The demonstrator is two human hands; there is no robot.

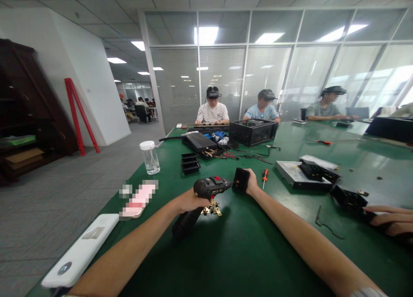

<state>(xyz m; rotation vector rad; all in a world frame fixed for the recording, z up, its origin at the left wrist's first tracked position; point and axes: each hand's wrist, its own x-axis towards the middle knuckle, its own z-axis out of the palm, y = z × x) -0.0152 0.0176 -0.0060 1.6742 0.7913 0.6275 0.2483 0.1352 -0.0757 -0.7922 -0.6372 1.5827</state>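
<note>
My left hand (190, 201) is wrapped round the grip of a black cordless drill (211, 186) whose nose points right. In my right hand (252, 181) is a small black square box-like part (240, 180), tilted up off the table. The drill's tip is close to the part's near face; I cannot tell whether they touch. Behind and below the drill lie several small brass-coloured metal pieces (213, 208). An orange-handled screwdriver (265, 176) rests just right of my right hand. Several black trays (190, 163) sit beyond the drill, to the left.
On the green table (226, 254) stand a lidded clear jar (150, 158), a white power strip (82, 249), an open black computer case (253, 131) and a silver drive-like unit (300, 176). Another person's hand (392, 219) holds a black part at right. People sit across the table.
</note>
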